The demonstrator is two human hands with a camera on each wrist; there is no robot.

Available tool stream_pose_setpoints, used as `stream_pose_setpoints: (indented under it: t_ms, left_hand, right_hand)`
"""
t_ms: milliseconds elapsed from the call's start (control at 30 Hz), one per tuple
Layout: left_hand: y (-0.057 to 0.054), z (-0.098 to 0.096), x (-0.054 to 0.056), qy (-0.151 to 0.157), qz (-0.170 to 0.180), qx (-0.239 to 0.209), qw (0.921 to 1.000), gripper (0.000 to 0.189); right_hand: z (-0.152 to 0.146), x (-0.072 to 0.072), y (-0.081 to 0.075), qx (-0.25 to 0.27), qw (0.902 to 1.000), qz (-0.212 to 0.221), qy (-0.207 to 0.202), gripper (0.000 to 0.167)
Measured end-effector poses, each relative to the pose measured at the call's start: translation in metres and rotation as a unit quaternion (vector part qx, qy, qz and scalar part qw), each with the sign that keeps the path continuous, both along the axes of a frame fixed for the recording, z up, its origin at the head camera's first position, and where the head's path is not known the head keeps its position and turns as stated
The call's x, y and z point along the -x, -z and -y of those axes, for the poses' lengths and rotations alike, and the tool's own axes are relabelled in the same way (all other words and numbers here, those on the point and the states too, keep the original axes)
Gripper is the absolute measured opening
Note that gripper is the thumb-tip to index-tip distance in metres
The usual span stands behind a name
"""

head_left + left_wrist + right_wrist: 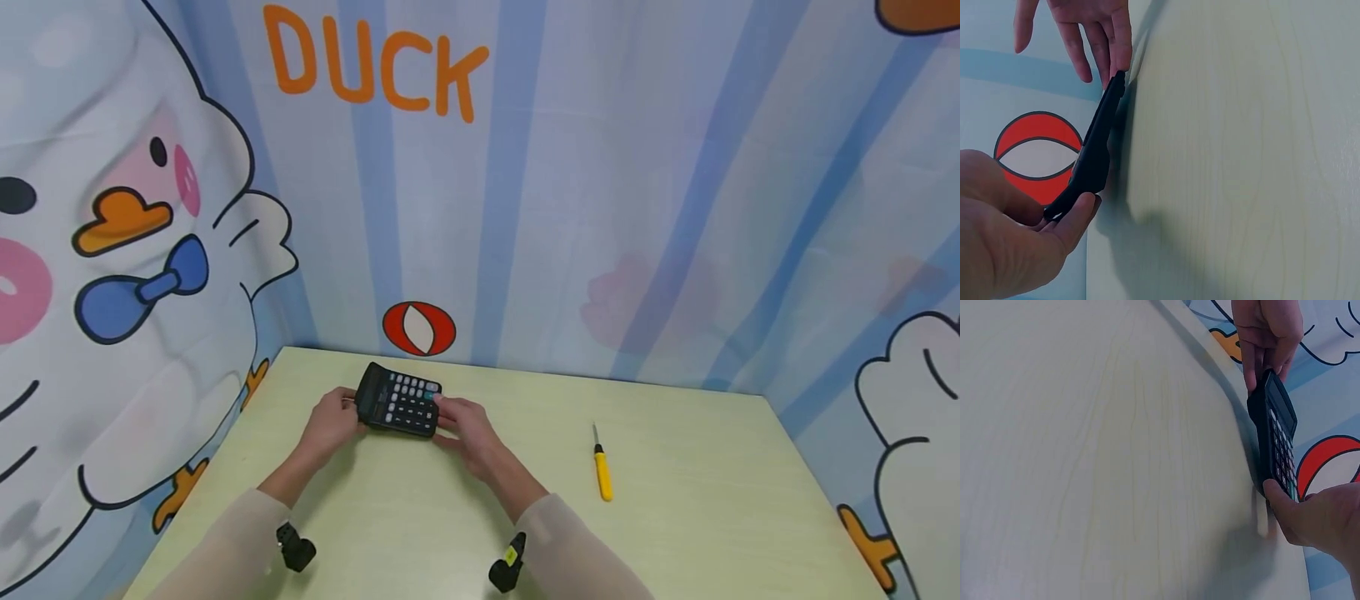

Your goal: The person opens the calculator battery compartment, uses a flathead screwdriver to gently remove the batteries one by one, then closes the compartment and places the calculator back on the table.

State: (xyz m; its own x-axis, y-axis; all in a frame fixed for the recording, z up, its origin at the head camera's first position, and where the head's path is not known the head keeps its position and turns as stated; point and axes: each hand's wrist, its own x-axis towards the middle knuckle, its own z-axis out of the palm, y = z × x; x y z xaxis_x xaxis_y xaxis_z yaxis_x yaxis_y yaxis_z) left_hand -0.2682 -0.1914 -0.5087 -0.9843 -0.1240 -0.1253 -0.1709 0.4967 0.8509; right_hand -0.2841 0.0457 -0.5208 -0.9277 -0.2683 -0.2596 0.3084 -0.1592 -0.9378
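A black calculator (402, 402) with light and dark keys and a green one is held tilted over the table. My left hand (331, 422) pinches its display end; in the left wrist view the thumb (1079, 219) lies along the underside. My right hand (471, 433) holds the keypad end, fingertips at the corner near the green key. From the right wrist view, the right thumb (1277, 495) presses against the calculator's lower edge. Part of the right-hand fingers is hidden behind the casing.
A small screwdriver (602, 473) with a yellow handle lies on the pale wooden table (697, 500), right of the hands. Behind the table hangs a striped blue curtain (555, 208) with duck drawings. Black wrist cameras sit on both sleeves.
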Motion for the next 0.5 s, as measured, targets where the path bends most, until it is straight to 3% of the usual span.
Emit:
stream_pose_setpoints:
  t_ms: [267,500]
  left_hand:
    - [-0.002,-0.009,0.001,0.001,-0.010,-0.081,0.9966,0.044]
    - [-0.006,-0.020,-0.001,0.007,-0.010,-0.109,0.9939,0.043]
  right_hand:
    - [-0.013,-0.003,-0.012,-0.005,0.9996,-0.010,0.026,0.060]
    - [-0.030,-0.005,-0.016,-0.001,0.9993,-0.013,0.034,0.056]
